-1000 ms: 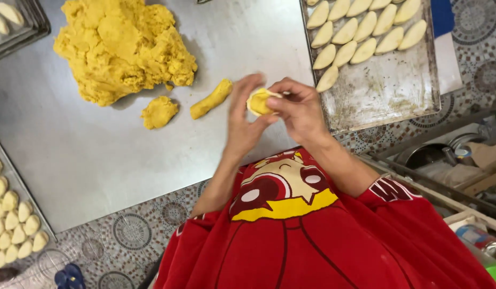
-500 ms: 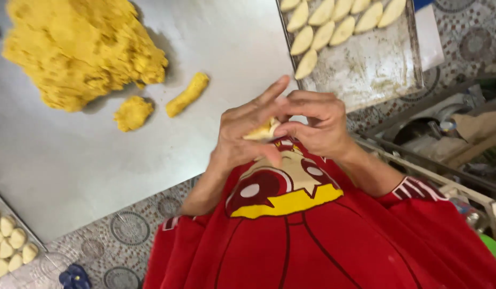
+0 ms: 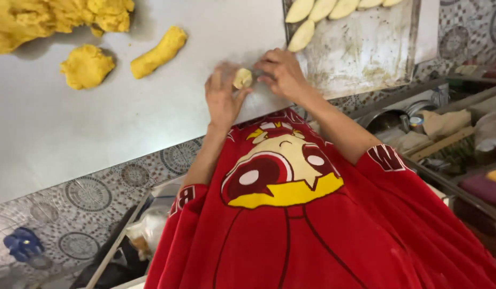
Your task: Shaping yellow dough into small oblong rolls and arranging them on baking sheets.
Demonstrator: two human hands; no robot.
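A small pale yellow dough piece [image 3: 242, 78] sits between my two hands above the metal table [image 3: 55, 139]. My left hand [image 3: 222, 99] cups it from the left with its fingers spread upward. My right hand [image 3: 283, 72] pinches it from the right, close to the corner of a metal baking tray [image 3: 365, 53]. On that tray, several shaped oval dough pieces [image 3: 303, 35] lie in a row along its upper edge. A big heap of yellow dough [image 3: 50, 18] fills the table's upper left.
A short dough log [image 3: 159, 52] and a small rough dough lump [image 3: 86, 65] lie on the table left of my hands. A patterned counter edge [image 3: 87, 195] runs below the table. Shelves with containers [image 3: 467, 139] are at the right. My red printed shirt fills the bottom.
My hands have gone from in front of my chest out over the table, toward the tray's corner, still holding the dough piece. The view has shifted, so the heap sits further up and left.
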